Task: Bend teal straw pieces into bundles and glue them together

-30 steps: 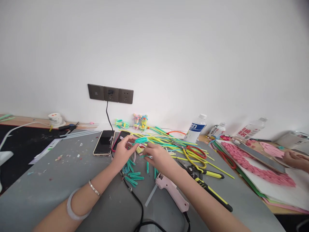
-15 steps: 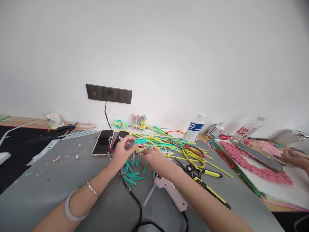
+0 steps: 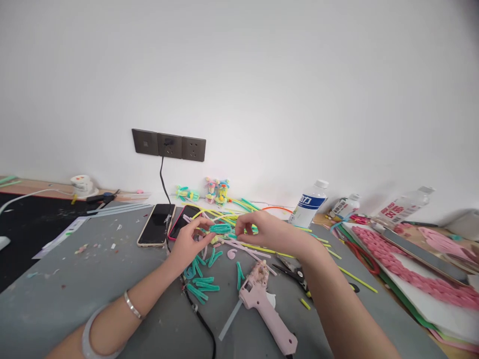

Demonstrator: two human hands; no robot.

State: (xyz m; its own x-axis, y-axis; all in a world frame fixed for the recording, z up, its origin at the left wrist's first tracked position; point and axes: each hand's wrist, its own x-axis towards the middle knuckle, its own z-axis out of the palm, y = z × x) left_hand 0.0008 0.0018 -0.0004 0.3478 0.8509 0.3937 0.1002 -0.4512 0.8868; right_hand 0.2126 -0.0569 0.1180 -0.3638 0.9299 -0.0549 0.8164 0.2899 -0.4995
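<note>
My left hand [image 3: 189,242] pinches a bundle of folded teal pipe-cleaner loops [image 3: 220,228] above the grey table [image 3: 93,279]. My right hand [image 3: 267,232] is raised just to the right of the bundle, thumb and forefinger pinched together near its end; what they hold is too small to make out. Several short teal folded pieces [image 3: 204,279] lie on the table below my hands. A pink glue gun [image 3: 265,309] lies just in front of them, nozzle toward a small pink curl [image 3: 232,253].
Two phones [image 3: 155,231] lie left of my hands, below a wall socket strip [image 3: 168,145] with a black cable. Long yellow and teal pipe cleaners [image 3: 262,247], pliers [image 3: 295,273], water bottles [image 3: 310,203] and a white board with a pink braid [image 3: 407,271] fill the right side.
My right hand lifted from the table pieces up to the bundle's right end. The view shifted, and the glue gun now lies nearer the middle. The other person's hand at far right is gone.
</note>
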